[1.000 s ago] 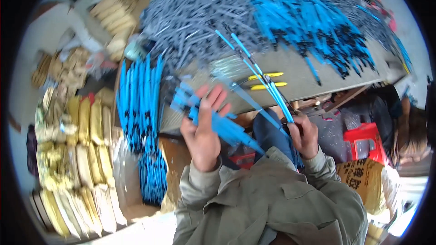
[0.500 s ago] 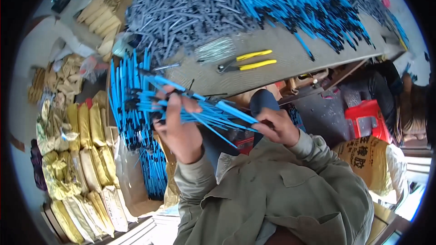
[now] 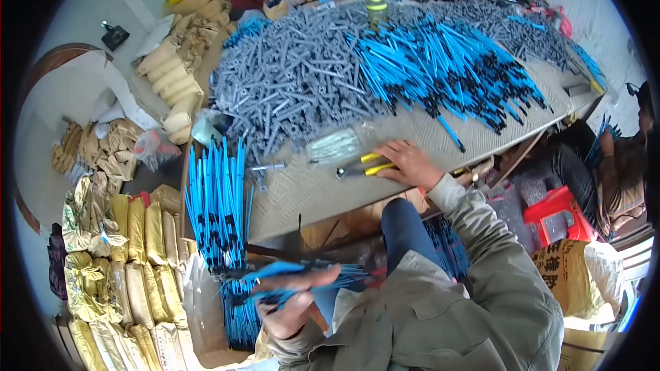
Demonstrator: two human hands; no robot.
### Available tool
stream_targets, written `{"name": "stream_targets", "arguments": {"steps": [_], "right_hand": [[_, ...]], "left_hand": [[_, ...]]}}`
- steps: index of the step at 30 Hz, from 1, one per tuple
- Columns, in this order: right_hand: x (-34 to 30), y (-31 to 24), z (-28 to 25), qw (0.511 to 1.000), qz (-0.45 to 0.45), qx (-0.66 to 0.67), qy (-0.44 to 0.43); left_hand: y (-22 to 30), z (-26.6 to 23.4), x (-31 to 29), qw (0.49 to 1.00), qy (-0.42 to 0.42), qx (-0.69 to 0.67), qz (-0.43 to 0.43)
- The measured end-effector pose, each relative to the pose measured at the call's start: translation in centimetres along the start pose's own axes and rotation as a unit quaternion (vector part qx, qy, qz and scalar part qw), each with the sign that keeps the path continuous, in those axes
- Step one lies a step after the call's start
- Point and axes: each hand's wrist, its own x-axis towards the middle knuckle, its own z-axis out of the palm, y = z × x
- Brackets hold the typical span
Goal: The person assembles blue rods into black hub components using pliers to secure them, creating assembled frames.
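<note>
My left hand (image 3: 292, 299), low near my lap, is closed round a bunch of thin blue sticks with black ends (image 3: 347, 276); it is partly blurred. On the table, my right hand (image 3: 409, 166) grips the yellow handles of the pliers (image 3: 352, 170), whose metal head points left. Just behind the pliers lies a flat bundle of pale thin strips (image 3: 333, 145). More blue sticks (image 3: 214, 199) hang in a row at the table's left corner. Below them a large open bag (image 3: 199, 312) holds another mass of blue sticks (image 3: 240, 323).
A heap of grey plastic tube pieces (image 3: 295, 82) and a spread pile of blue black-tipped sticks (image 3: 454, 69) cover the table's back. A green bottle (image 3: 377, 10) stands among them. Filled sacks (image 3: 144, 233) are stacked at left; a red plastic stool (image 3: 557, 213) stands right. Other people sit around.
My right hand has left the blue sticks and moved up onto the pliers. My left hand has dropped toward my lap with its bunch. The view has tilted up, showing people across the table.
</note>
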Motion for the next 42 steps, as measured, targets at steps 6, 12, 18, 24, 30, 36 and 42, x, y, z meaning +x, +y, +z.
{"name": "stream_targets", "arguments": {"steps": [6, 12, 18, 24, 30, 36, 42], "right_hand": [[-2.5, 1.0, -3.2, 0.998, 0.063, -0.02, -0.013], [-0.8, -8.2, -7.9, 0.975, -0.006, 0.208, 0.073], [1.1, -12.0, -5.4, 0.909, -0.06, 0.408, 0.056], [0.6, -12.5, -3.3, 0.871, -0.034, 0.488, 0.049], [0.9, -12.6, -3.9, 0.916, -0.017, 0.396, 0.068], [1.7, -13.1, -4.9, 0.957, -0.043, 0.255, 0.132], [1.8, -12.8, -4.8, 0.849, 0.005, 0.528, 0.019]], "left_hand": [[-3.6, 1.2, 1.2, 0.981, 0.094, 0.072, -0.155], [-7.7, 1.8, 2.8, 0.973, 0.058, 0.088, -0.206], [-9.6, 2.6, 3.2, 0.983, 0.055, 0.047, -0.171], [-11.3, 1.2, 1.1, 0.981, 0.021, 0.054, -0.183], [-11.7, 1.7, 2.0, 0.985, 0.005, 0.066, -0.16], [-11.3, 2.4, 2.4, 0.977, 0.048, 0.108, -0.176], [-10.6, 2.5, 2.4, 0.975, 0.042, 0.184, -0.119]]}}
